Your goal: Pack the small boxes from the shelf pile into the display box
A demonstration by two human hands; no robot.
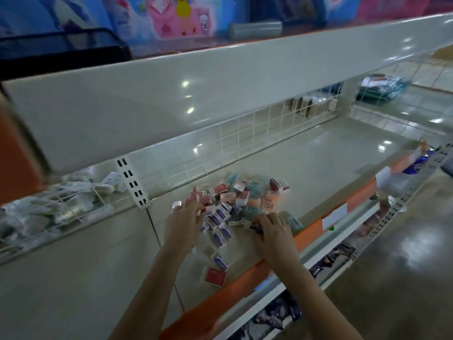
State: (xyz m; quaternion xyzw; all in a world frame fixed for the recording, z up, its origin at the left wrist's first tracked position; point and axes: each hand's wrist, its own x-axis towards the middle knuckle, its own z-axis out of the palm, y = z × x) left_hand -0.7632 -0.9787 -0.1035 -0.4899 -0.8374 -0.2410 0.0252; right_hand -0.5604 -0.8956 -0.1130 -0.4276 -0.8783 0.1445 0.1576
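Hands in small boxes pile on shelf.

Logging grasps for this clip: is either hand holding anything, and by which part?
Left hand and right hand both reach into the pile of small boxes, but blur hides any grip, so it cannot be told.

both hands, left and right, reach into the pile of small boxes on the shelf.
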